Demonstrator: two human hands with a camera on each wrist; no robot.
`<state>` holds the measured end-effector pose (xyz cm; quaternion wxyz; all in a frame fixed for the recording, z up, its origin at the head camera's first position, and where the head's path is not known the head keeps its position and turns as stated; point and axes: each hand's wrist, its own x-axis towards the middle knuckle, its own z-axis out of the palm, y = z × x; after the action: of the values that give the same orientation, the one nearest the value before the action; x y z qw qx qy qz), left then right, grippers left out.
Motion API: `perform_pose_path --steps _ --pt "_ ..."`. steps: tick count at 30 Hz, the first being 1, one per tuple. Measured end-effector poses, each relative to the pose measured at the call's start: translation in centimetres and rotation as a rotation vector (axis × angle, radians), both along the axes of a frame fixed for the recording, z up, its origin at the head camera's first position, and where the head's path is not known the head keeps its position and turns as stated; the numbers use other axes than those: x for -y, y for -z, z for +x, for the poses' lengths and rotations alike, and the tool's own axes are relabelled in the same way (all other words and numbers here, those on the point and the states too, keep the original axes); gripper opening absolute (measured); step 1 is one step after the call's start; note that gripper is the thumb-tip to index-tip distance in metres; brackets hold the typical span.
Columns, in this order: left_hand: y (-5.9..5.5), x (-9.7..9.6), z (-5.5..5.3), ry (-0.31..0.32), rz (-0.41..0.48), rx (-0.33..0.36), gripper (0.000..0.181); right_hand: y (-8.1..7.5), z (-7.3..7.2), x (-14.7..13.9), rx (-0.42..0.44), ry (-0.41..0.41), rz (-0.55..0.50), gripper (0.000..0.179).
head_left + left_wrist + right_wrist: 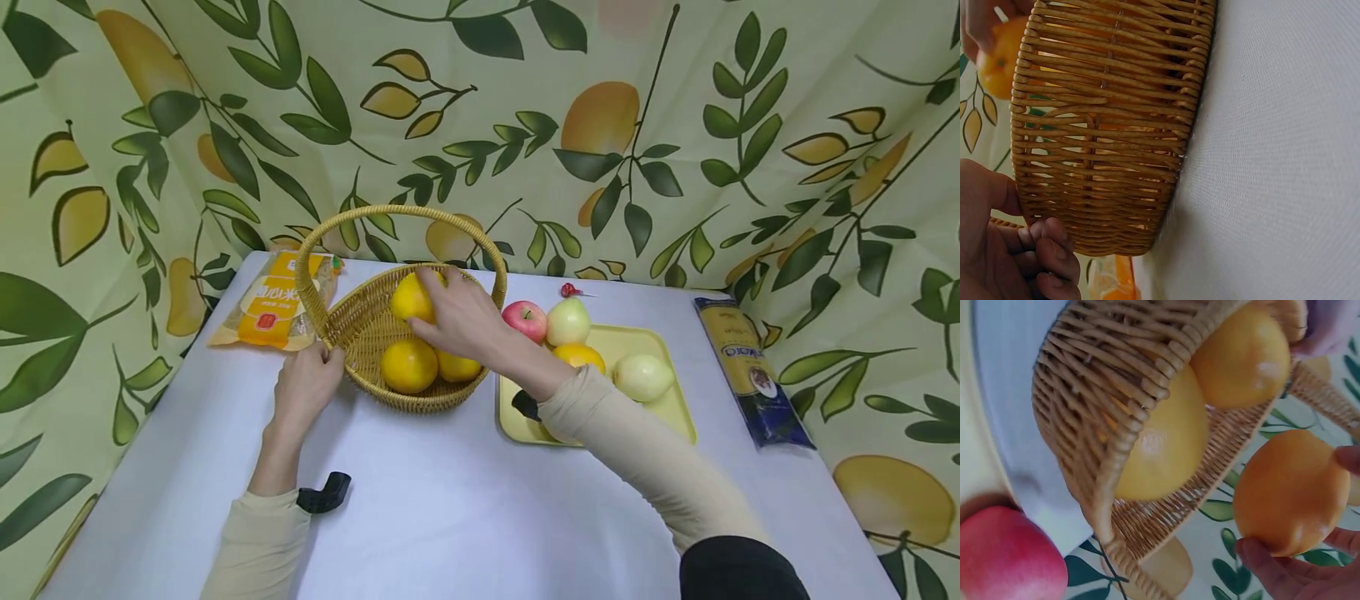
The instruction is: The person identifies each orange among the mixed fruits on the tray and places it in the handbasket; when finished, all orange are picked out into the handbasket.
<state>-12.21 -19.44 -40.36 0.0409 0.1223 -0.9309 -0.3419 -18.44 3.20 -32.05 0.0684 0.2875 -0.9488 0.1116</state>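
Observation:
My right hand (pixel 468 321) holds an orange (pixel 408 298) over the open wicker basket (pixel 358 337). In the right wrist view, fingertips and thumb grip that orange (pixel 1291 494) from its sides, apart from the fruit in the basket. Two more oranges lie inside, one orange (pixel 408 367) in front and another orange (pixel 457 367) partly covered by my right arm. At the basket's left side, my left hand (pixel 306 383) grips the rim near the foot of the arched handle. The left wrist view shows its thumb and curled fingers (pixel 1057 256) at the woven edge.
Right of the basket, a yellow tray (pixel 678 417) carries an orange (pixel 580 357) and pale onion-like rounds (pixel 643 377), with a red apple (pixel 524 320) by its far-left corner. A yellow-labelled food bag (pixel 277 300) lies left, a blue-and-gold packet (pixel 750 375) right. Patterned cloth hangs behind.

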Motion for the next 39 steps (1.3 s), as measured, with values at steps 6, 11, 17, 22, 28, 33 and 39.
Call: perform_pose_path --steps 6,11,17,22,28,33,39 --pt "0.1 -0.1 0.0 0.012 0.008 0.010 0.033 1.1 -1.6 1.5 -0.005 0.069 0.098 0.059" --pt "0.1 -0.3 -0.1 0.006 0.005 0.015 0.033 2.2 -2.5 1.8 0.019 0.123 0.172 0.055" --pt "0.1 -0.4 -0.2 0.014 0.005 0.005 0.033 3.6 -3.0 1.6 0.011 0.119 0.331 0.053" --pt "-0.1 -0.4 -0.2 0.017 0.006 0.006 0.033 4.2 -3.3 1.4 0.058 0.120 0.413 0.053" --pt "-0.6 -0.3 -0.1 0.013 0.002 0.007 0.033 4.0 -3.4 1.3 0.157 0.143 0.407 0.055" --pt "-0.3 -0.1 -0.1 0.010 -0.002 0.009 0.033 3.7 -3.1 1.5 0.134 0.149 0.388 0.051" --pt "-0.1 0.1 -0.1 0.011 -0.003 0.003 0.033 2.5 -1.6 1.3 -0.001 0.071 0.255 0.045"
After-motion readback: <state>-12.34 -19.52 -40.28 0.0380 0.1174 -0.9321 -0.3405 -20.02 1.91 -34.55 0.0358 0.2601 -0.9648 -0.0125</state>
